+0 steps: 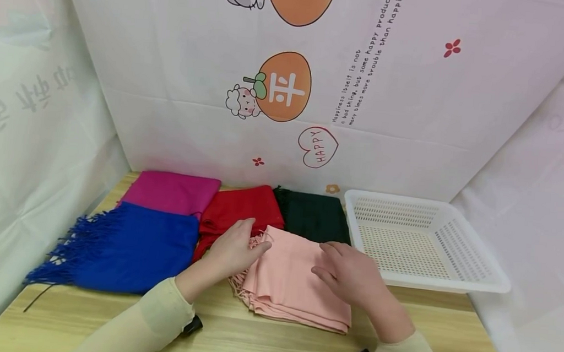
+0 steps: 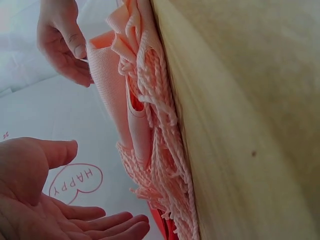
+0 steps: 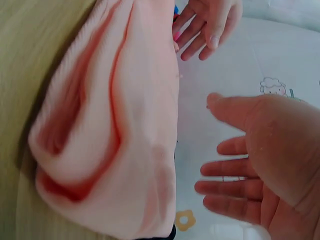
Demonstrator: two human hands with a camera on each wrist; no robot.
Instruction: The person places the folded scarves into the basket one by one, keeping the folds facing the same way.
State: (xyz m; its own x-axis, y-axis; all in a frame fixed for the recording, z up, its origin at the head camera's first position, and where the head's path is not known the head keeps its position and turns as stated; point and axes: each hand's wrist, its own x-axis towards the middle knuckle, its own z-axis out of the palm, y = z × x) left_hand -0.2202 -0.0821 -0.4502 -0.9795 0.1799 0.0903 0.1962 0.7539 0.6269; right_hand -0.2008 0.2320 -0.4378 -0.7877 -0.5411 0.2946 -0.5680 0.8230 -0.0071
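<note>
A folded pink scarf [image 1: 291,279] lies on the table, its twisted fringe [image 2: 160,165] towards the left. At the fringed side is my left hand [image 1: 235,249], fingers extended and thumb apart, holding nothing. Over the scarf's right part, my right hand [image 1: 351,272] has its fingers loosely extended and also holds nothing. In the right wrist view a gap shows between the right hand [image 3: 285,160] and the scarf's layered folds [image 3: 115,130]. Whether the left fingertips touch the fringe cannot be told.
Left of the pink scarf lies a fringed blue scarf [image 1: 141,253]. Behind stand folded magenta [image 1: 173,192], red [image 1: 245,206] and dark green [image 1: 316,217] cloths. A white plastic basket [image 1: 433,282] is at the right. Printed white sheeting [image 1: 190,135] hangs behind the table [image 1: 249,344].
</note>
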